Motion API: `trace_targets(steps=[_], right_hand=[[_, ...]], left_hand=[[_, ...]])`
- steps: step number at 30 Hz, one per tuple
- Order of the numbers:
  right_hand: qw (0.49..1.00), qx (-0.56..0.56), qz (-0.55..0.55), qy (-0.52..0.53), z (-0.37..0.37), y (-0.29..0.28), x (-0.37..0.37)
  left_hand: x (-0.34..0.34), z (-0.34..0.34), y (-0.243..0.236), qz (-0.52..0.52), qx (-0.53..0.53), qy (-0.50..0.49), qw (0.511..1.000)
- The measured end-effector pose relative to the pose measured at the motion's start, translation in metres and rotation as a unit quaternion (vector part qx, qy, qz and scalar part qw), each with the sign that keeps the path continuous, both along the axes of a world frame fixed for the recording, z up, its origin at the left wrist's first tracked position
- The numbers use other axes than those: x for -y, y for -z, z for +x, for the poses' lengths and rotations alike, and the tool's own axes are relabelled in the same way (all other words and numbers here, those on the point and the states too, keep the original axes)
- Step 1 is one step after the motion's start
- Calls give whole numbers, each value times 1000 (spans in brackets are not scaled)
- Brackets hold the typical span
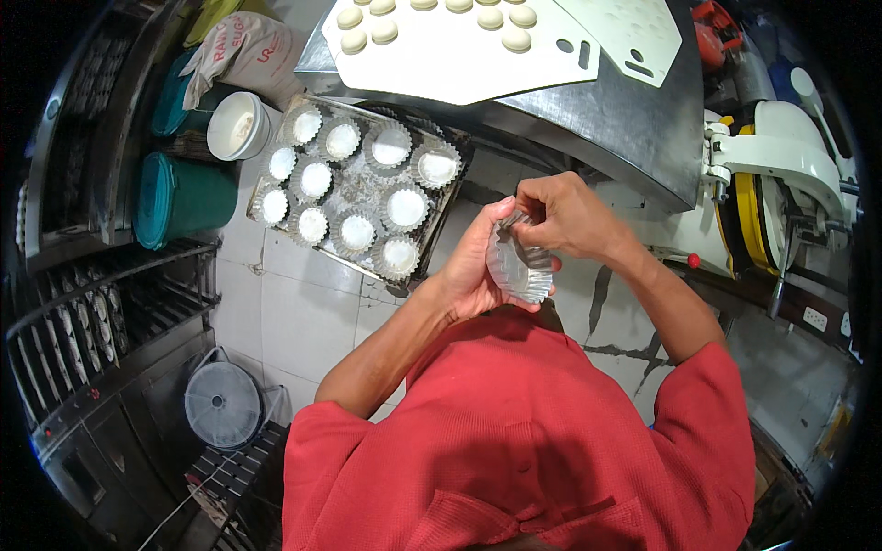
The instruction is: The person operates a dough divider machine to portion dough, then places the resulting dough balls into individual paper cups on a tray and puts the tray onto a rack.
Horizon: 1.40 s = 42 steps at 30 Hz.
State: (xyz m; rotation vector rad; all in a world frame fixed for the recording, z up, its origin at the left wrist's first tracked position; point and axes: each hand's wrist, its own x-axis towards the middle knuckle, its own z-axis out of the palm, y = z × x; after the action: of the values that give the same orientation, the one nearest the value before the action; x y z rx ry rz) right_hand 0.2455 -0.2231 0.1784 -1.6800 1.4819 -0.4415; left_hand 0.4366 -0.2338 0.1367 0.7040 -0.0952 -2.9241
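In front of my chest, my left hand [482, 262] holds a fluted metal baking tin [522, 271], tilted so that its inside shows. My right hand [570, 219] has its fingers bent together at the tin's upper rim, partly inside it; the fingertips are hidden. To the left of my hands, a worn baking tray [354, 197] bears several more fluted tins [406, 208], each with a white round filling or lining at its bottom; I cannot make out what it is.
Ahead, a steel table [634, 138] carries a white board [441, 69] with rows of round dough balls [516, 39]. A white bucket [241, 126] and a green bin [188, 200] stand left of the tray. A white machine [772, 151] is at right, a round fan [223, 404] lower left.
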Motion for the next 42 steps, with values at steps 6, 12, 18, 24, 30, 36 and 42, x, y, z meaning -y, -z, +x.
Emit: trace_targets(steps=[6, 12, 18, 24, 30, 36, 42], right_hand=[[992, 89, 81, 43, -12, 3, -2], [987, 98, 107, 72, -7, 19, -9], [979, 141, 141, 51, -20, 23, -7], [971, 176, 118, 108, -17, 16, -13], [995, 61, 69, 45, -6, 2, -12], [993, 101, -35, 45, -12, 15, -10], [995, 43, -90, -17, -12, 11, -7]], left_hand=[[0, -4, 0, 9, -10, 4, 1000], [-3, -9, 3, -28, -2, 5, 1000], [-3, -12, 5, -10, -8, 14, 1000], [0, -10, 4, 12, -21, 8, 1000], [-3, -10, 10, 38, -43, 9, 998], [0, -11, 8, 56, -55, 6, 997], [1, -11, 9, 64, -64, 13, 996]])
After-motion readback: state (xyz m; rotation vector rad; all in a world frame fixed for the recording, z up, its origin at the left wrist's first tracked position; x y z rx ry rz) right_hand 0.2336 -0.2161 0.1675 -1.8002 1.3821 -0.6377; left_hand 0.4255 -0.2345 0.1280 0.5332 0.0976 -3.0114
